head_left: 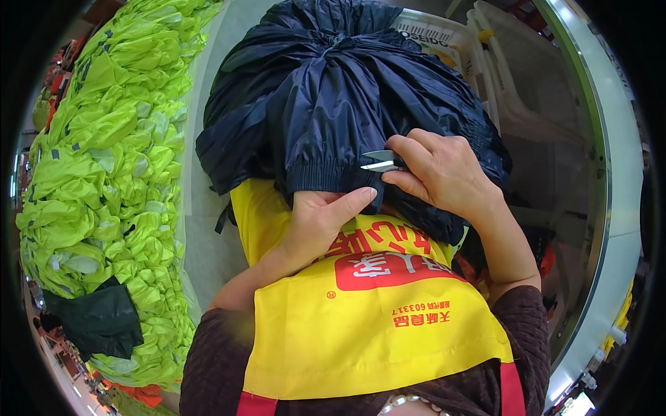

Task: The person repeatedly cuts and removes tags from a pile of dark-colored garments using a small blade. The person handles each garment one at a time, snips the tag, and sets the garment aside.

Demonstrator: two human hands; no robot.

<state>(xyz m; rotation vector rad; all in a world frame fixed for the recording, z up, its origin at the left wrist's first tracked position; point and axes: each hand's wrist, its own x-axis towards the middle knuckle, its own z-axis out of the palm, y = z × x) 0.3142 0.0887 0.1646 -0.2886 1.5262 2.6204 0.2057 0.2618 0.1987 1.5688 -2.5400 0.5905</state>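
Note:
A dark navy garment (322, 111) of thin shiny cloth lies bunched over my lap. My left hand (322, 218) grips its gathered elastic cuff (320, 173), with the fingers inside the opening and the thumb pressed on the outer cloth. Between the thumb and fingers of my right hand (440, 170) is a small pair of thread snips (380, 161). The blades are parted and point left, just over the cuff's right part. The snips' handle is mostly hidden in my palm.
A long heap of neon-yellow garments (118, 173) runs along the left, with a black cloth piece (97, 319) on it. White plastic crates (479, 62) stand behind the navy cloth at the right. A pale metal table edge (617, 173) curves down the right side. I wear a yellow apron (368, 347).

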